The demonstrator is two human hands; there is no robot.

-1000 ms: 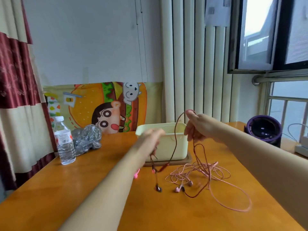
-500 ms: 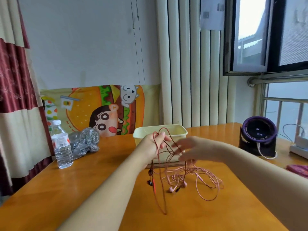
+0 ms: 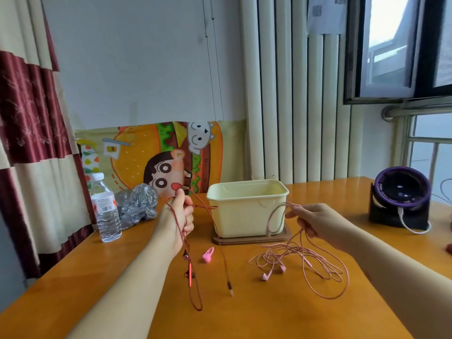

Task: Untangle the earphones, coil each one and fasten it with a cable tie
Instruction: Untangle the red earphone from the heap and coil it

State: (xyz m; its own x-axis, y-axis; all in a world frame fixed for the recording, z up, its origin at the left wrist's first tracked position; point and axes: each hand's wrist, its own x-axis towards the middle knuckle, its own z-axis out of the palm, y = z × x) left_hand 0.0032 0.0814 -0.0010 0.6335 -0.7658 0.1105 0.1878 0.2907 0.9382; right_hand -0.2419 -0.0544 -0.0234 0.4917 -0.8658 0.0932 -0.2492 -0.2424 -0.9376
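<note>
My left hand [image 3: 179, 215] grips the dark red earphone cable [image 3: 193, 287] above the table; its earbuds and remote hang below the hand, a loop trails onto the wood, and its plug [image 3: 230, 288] lies further right. My right hand [image 3: 310, 217] pinches a loop of the pink earphone cable [image 3: 318, 267], lifted beside the cream box. The remaining pink cable lies in a loose pile on the table with its two earbuds [image 3: 271, 272] at the left of the pile. A pink cable tie [image 3: 208, 254] lies between the two earphones.
A cream plastic box [image 3: 247, 211] stands on a brown base at the table's middle back. A water bottle [image 3: 105, 209] and a crumpled plastic bag [image 3: 137, 204] sit at the left. A purple round device [image 3: 401, 192] with a white cord stands at the right.
The two earphones have come apart: my left hand drew the dark red cable leftwards, my right hand moved right with a pink loop. The pink cable tie is now uncovered.
</note>
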